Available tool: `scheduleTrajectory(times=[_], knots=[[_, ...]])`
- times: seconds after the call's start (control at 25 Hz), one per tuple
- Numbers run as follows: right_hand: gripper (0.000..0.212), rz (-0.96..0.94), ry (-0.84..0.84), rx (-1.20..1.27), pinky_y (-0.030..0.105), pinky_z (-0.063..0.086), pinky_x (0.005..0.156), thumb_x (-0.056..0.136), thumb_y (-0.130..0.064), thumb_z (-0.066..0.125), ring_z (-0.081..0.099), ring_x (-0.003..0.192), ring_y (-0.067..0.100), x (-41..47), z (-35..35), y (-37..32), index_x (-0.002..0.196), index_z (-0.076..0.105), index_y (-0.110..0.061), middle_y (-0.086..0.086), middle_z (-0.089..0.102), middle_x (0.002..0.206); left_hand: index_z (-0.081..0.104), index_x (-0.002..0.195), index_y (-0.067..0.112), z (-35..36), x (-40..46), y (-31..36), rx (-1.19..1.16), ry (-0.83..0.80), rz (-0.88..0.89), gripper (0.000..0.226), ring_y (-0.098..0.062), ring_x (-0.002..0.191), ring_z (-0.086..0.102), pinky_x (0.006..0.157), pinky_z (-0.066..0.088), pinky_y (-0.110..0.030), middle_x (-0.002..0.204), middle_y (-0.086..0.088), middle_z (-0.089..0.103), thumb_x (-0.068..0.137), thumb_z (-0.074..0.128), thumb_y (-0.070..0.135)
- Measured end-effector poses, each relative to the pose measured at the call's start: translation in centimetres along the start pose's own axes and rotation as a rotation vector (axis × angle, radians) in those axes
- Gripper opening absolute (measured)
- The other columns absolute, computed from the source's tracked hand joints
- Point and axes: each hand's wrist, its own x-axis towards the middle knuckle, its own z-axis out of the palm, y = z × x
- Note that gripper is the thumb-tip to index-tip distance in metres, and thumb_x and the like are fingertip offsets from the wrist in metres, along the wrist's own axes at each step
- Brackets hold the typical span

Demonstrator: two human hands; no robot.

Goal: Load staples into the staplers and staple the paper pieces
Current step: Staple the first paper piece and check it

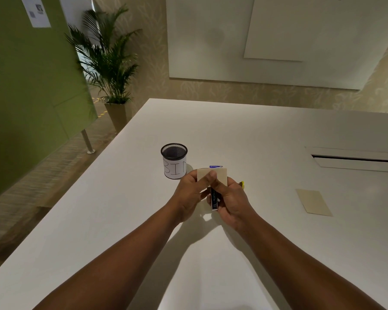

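A wide white table (267, 135) fills the view, with a slot cover set into it at the far right. Behind it are pale patterned walls with white panels. At the left stands a green partition (27, 90), then a potted palm (108, 63) on the carpeted floor.

On the table, left of the hands, stands a black mesh cup (174, 161) wrapped in a paper label reading "BIN". The left hand (189, 195) pinches a beige paper piece (213, 174) between thumb and fingers, holding it upright. Touching it, the right hand (232, 201) curls around a dark stapler (214, 199), whose front end meets the paper's lower edge.

Just behind the paper peeks a small blue box (216, 166). A bit of something yellow (242, 184) shows beyond the right hand, too hidden to identify. Well apart to the right, another beige paper piece (314, 202) lies flat.
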Motion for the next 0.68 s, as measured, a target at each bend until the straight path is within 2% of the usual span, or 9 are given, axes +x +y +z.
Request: scheduleTrajectory(times=[0.12, 0.28, 0.48, 0.68], knots=[[0.032, -0.020, 0.017, -0.051, 0.032, 0.048, 0.064, 0.092, -0.021, 0.073, 0.058, 0.069, 0.017, 0.12, -0.21, 0.17, 0.119, 0.070, -0.003, 0.005, 0.070, 0.082, 0.072, 0.112, 0.005, -0.03, 0.16, -0.23, -0.009, -0.015, 0.005, 0.024, -0.023, 0.103, 0.072, 0.094, 0.056, -0.032, 0.114, -0.016, 0.075, 0.095, 0.066, 0.021], [0.030, -0.024, 0.084, -0.054, 0.031, 0.049, 0.059, 0.092, -0.017, 0.073, 0.058, 0.067, 0.017, 0.06, -0.33, 0.26, 0.119, 0.071, -0.003, 0.006, 0.069, 0.081, 0.070, 0.115, -0.002, 0.11, 0.37, -0.84, -0.016, 0.015, 0.030, 0.026, -0.023, 0.101, 0.073, 0.084, 0.059, -0.025, 0.117, -0.021, 0.074, 0.098, 0.064, 0.016], [0.027, -0.029, 0.096, -0.063, 0.032, 0.048, 0.059, 0.093, -0.017, 0.073, 0.057, 0.065, 0.017, 0.32, -0.45, 0.42, 0.117, 0.072, -0.006, 0.003, 0.068, 0.075, 0.073, 0.106, 0.004, 0.34, 0.46, -0.86, -0.046, 0.023, 0.000, 0.018, -0.020, 0.096, 0.074, 0.081, 0.059, -0.023, 0.108, -0.014, 0.077, 0.100, 0.062, 0.017], [0.016, -0.050, 0.002, -0.034, 0.022, 0.052, 0.056, 0.094, -0.014, 0.070, 0.067, 0.061, 0.009, 0.10, -0.19, 0.03, 0.108, 0.072, -0.007, 0.001, 0.075, 0.078, 0.070, 0.108, 0.011, -0.09, 1.02, -0.87, -0.057, 0.074, -0.100, 0.022, -0.018, 0.091, 0.071, 0.084, 0.056, -0.027, 0.104, -0.008, 0.077, 0.105, 0.054, 0.026]])
